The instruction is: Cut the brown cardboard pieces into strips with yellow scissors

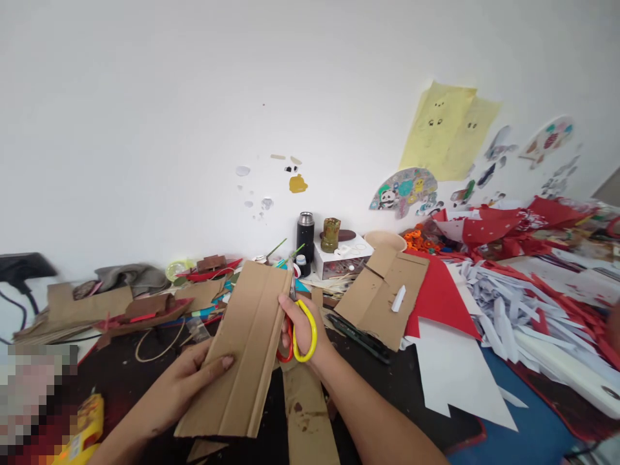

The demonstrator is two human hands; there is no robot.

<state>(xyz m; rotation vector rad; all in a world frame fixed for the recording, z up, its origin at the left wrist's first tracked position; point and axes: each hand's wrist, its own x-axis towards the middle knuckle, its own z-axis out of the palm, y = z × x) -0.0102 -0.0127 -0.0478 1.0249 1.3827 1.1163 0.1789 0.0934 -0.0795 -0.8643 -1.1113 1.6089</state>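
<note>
My left hand holds a long folded brown cardboard piece from its left side, thumb resting on its face. My right hand grips scissors with one yellow and one orange handle, fingers through the loops. The blades point up along the cardboard's right edge near its top. The cardboard is tilted, its upper end toward the wall.
Another cardboard sheet lies to the right, with red paper and white paper beside it. A pile of white and red paper strips fills the right. A black flask, a white box and cardboard scraps crowd the back.
</note>
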